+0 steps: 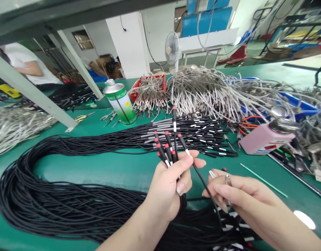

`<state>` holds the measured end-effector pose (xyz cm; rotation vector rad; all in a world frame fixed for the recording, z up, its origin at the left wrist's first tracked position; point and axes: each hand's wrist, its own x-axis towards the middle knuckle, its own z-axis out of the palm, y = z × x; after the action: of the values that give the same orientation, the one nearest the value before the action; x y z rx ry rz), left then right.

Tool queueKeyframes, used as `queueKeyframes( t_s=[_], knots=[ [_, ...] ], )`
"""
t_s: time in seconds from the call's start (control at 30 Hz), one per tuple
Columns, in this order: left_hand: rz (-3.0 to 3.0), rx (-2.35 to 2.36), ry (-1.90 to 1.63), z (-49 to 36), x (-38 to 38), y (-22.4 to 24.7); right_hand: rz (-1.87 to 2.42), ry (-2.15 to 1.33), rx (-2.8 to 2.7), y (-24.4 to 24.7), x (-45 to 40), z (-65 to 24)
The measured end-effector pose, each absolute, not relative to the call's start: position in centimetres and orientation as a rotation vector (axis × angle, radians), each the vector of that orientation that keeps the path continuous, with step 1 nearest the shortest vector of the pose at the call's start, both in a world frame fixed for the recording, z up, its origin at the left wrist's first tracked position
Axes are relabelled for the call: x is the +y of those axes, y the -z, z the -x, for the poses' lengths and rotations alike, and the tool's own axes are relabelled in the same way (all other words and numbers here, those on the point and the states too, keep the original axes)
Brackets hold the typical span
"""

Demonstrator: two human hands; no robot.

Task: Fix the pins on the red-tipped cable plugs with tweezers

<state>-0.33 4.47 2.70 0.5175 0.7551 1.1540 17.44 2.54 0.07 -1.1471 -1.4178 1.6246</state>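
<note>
Left hand [172, 183] is closed in a loose fist around a bunch of red-tipped black cables [167, 152], its forearm entering from 7 o'clock. The tips fan up out of the grip toward 11 and 12 o'clock. Between thumb and fingers sits a separate black cable [202, 179], its white-banded end slanting toward 11 o'clock and its length running down toward 5. Right hand [235, 191], its forearm coming from 4 o'clock, has its fingers bent around a small silver tool [212, 174]; whether its fingertips touch that cable cannot be told.

From the left hand, a thick bundle of black cables [84, 191] loops over the green counter [79, 169] by way of 9 o'clock, its labelled ends lying at 12 to 1. A green can [123, 106] stands at 11, a red bin [164, 82] just short of 12, and heaped grey cables [199, 92] at 12 to 1. At 2 is a pink bottle [265, 139]; a pale green stick [263, 179] lies at 3.
</note>
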Motion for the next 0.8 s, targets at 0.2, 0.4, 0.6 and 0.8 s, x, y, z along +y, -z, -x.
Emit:
queueKeyframes(
  t_s=[0.2, 0.4, 0.6, 0.8],
  knots=[
    [-0.628, 0.760, -1.176, 0.1, 4.0, -2.8, 1.186, -1.533, -1.531, -1.3, 2.1, -16.5],
    [-0.663, 0.769, -1.162, 0.0, 3.5, -2.9, 1.122, -1.529, -1.781, -1.7, 2.1, -16.6],
    [-0.675, 0.806, -1.155, 0.0, 3.4, -3.1, 1.077, -1.465, -1.846, -1.7, 2.1, -16.5],
    [-0.616, 0.768, -1.116, 0.0, 3.4, -3.1, 1.244, -1.300, -1.772, -0.8, 1.8, -17.9]
  ],
)
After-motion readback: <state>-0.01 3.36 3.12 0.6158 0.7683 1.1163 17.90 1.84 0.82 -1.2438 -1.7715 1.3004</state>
